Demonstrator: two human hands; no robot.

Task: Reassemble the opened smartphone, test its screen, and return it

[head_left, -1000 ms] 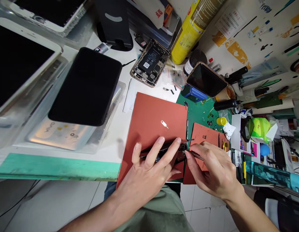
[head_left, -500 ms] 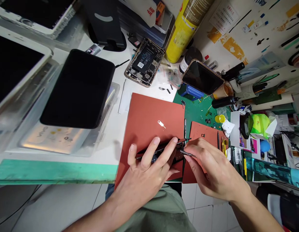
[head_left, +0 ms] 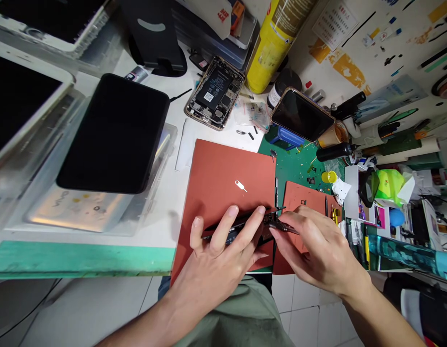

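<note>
On the large reddish-brown mat (head_left: 234, 164), my left hand (head_left: 218, 262) spreads its fingers over an opened dark phone (head_left: 232, 235) and grips it, covering much of it. Part of the phone's inside shows between the fingers. My right hand (head_left: 317, 248) pinches a slim dark tool with a ribbed grip (head_left: 283, 227) between thumb and fingers, at the phone's right end. The tool's tip cannot be made out. Beyond the left fingers lies a silver SIM eject pin (head_left: 240, 185).
A phone without its back (head_left: 216, 94) lies beyond the mat, near a yellow spray can (head_left: 270, 48). At left, a black-screened phone (head_left: 115, 132) rests on a clear case. A smaller mat (head_left: 299, 193) and several tools lie right. A leaning phone (head_left: 303, 114) stands at the back.
The ribbed tool has turned slightly in my right fingers, and the thumb and fingertips have shifted a little left and spread apart. My left hand and the phone stay put.
</note>
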